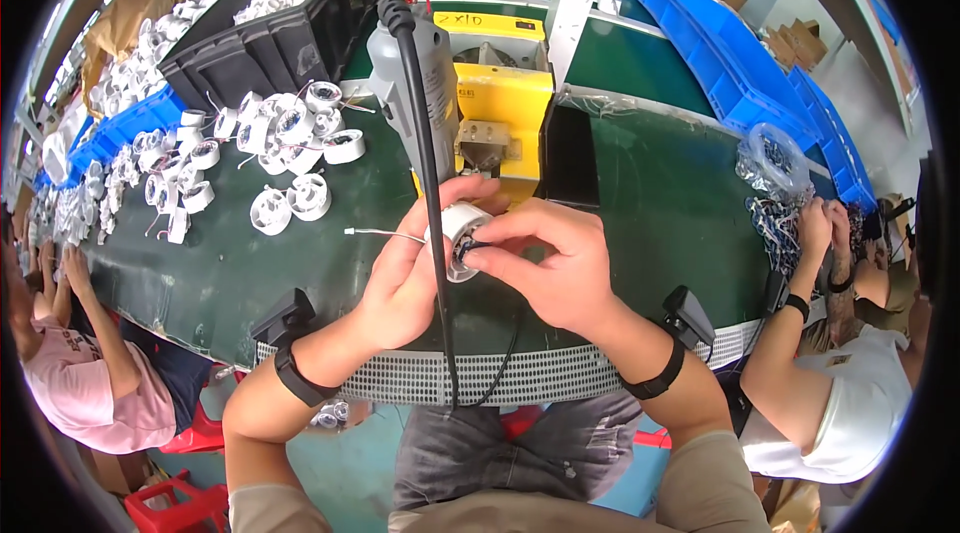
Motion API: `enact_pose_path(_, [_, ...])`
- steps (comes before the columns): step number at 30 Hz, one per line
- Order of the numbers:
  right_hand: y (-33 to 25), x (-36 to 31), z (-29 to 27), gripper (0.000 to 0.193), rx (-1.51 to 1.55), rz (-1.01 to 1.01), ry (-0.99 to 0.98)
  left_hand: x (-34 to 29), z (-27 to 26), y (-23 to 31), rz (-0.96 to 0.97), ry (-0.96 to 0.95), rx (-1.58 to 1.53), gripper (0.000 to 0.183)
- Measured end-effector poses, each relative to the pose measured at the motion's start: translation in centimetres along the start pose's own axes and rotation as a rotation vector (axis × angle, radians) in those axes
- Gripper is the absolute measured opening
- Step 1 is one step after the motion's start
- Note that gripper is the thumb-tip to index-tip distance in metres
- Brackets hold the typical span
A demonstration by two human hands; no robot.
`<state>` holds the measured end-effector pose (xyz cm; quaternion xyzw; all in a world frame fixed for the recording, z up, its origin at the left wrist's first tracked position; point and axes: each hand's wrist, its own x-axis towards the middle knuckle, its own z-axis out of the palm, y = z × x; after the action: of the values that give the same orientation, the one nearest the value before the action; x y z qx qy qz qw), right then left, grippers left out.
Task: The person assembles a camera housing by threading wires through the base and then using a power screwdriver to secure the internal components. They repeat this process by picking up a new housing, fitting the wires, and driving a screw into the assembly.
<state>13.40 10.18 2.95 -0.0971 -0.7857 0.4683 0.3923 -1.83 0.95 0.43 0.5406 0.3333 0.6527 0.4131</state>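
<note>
Just in front of the yellow machine, a white round plastic housing (460, 220) is gripped in my left hand (395, 298), fingers wrapped round its far side. A thin white wire (375, 232) with a small connector sticks out to the left of it. The thumb and fingers of my right hand (565, 268) are pinched at the housing's open face, on a small dark part (466, 249) inside. My fingertips partly cover that part, so its kind is hard to make out. A black cable (432, 163) hangs down across the view, in front of my left hand.
A grey power tool (384, 58) stands by the yellow machine (500, 103). Several white housings (290, 138) lie on the green table, left, near a black crate (255, 63). Blue trays (700, 58) and wire bundles (780, 228) are at right. People work on both sides.
</note>
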Motion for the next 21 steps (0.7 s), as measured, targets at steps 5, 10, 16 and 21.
enact_pose_path(5, [0.6,-0.1,0.5,0.030,-0.184,-0.203,0.086,-0.1,0.2,-0.4,0.012,-0.046,-0.158,0.059])
enact_pose_path(10, [1.5,-0.1,0.6,0.043,0.096,0.030,0.059,0.3,0.1,0.1,-0.013,-0.067,-0.199,0.067])
enact_pose_path(16, [2.3,0.4,0.2,0.018,0.062,0.076,0.095,0.6,-0.7,1.5,-0.224,0.037,0.266,0.054])
enact_pose_path(21, [2.0,1.7,0.6,0.020,-0.347,-0.121,0.231,0.7,-1.1,-0.1,-0.270,0.038,0.183,0.043])
